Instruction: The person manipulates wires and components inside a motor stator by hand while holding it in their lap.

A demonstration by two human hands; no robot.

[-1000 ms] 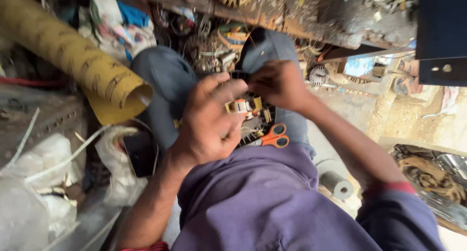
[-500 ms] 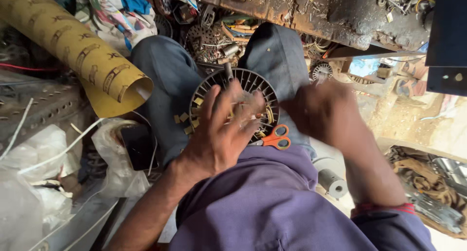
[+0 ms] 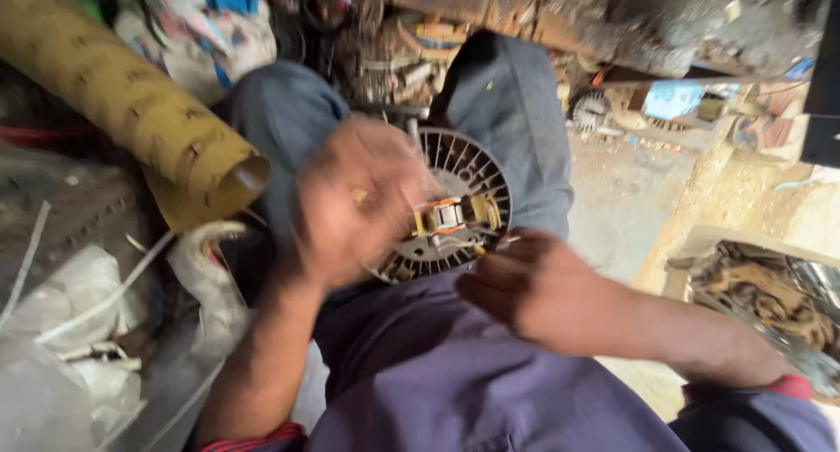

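Observation:
A round metal motor core [image 3: 472, 176] with radial slots and a yellow-and-orange wound part at its middle rests on my lap between my grey-trousered knees. My left hand [image 3: 354, 203], blurred by motion, covers the core's left side and grips it. My right hand [image 3: 534, 286] lies lower right with curled fingers, its fingertips at the core's lower rim. Whether anything is in that hand is hidden. My purple shirt [image 3: 437, 373] fills the lower frame.
A thick yellow-brown cardboard tube [image 3: 131, 111] slants in from the upper left. White plastic bags and cords [image 3: 79, 321] lie at the left. Metal scrap and parts [image 3: 542, 14] crowd the top. A tray of tangled wire [image 3: 770, 294] sits at the right on sandy ground [image 3: 630, 198].
The slotted core came up onto my lap under my left hand. My right hand dropped from above the core to its lower right rim. The orange-handled scissors are hidden now.

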